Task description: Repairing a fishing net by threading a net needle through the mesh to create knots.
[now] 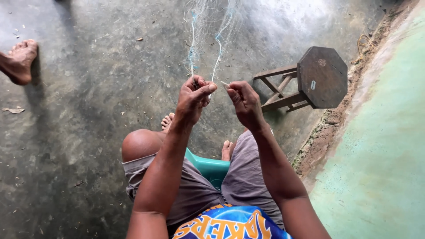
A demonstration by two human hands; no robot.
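Observation:
A fine, almost see-through fishing net [208, 31] with white and blue cords hangs down in front of me. My left hand [193, 99] pinches the net's cords between thumb and fingers. Right beside it, my right hand [245, 104] is closed on a small pale netting needle [225, 84] whose tip points toward the left hand. Both hands are raised above my knees. I sit on a teal plastic seat [211, 168], in grey shorts, with bare feet on the floor.
A dark octagonal wooden stool [322, 76] stands to the right. A green painted wall [380, 146] runs along the right side. Another person's bare foot [18, 59] rests at the far left on the grey concrete floor [79, 132].

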